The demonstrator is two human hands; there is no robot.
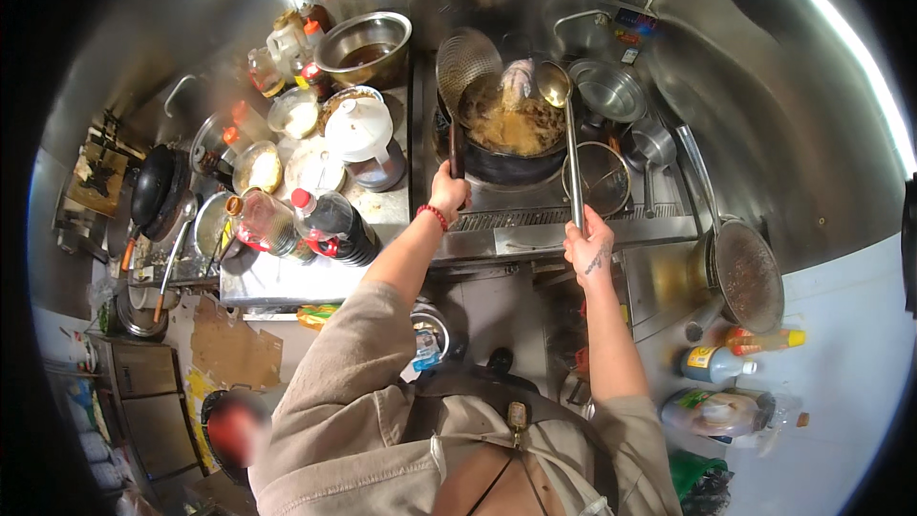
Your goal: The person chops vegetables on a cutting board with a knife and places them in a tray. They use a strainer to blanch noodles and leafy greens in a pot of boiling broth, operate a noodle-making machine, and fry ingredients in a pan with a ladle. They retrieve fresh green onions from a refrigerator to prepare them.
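My left hand (450, 191) grips the dark handle of a perforated metal skimmer (467, 70), which is held tilted at the left side of a black wok (512, 166). My right hand (589, 238) is closed around the long metal handle of a ladle (554, 84); its bowl is over the wok's right rim. Bubbling brown liquid (514, 125) fills the wok. A pale, greyish piece of food (517, 77), its kind not clear, stands up out of the liquid at the far side, between skimmer and ladle. Its lower end is hidden.
Left of the stove stand a metal bowl of dark liquid (367, 50), a white plastic funnel (358, 130) and large bottles (335, 226). A round strainer (596, 178), a saucepan (652, 143) and a metal bowl (609, 92) are to the right. Another pan (749, 276) lies farther right.
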